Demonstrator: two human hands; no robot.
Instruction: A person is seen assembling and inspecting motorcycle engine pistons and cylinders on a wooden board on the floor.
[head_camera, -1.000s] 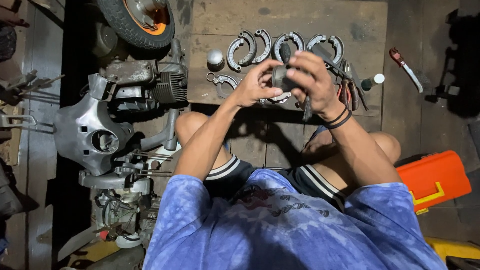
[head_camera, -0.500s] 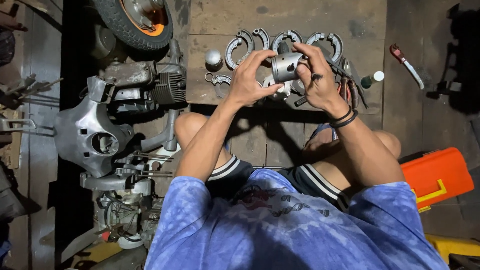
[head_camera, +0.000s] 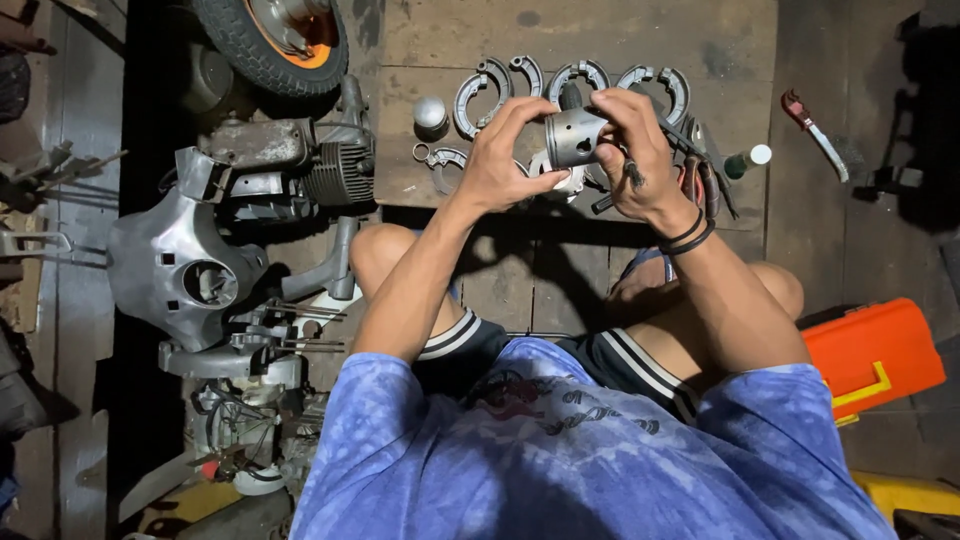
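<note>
Curved grey metal brake shoes are lying on the worn wooden board floor. Above them, the left hand and right hand are both grasping a silvery cylindrical metal piston, apparently by its ends.

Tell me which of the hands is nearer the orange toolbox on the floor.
Right. The right hand holds the metal piston on the side toward the orange toolbox, well above it in the picture. The left hand grips the piston's other side, farther away.
</note>
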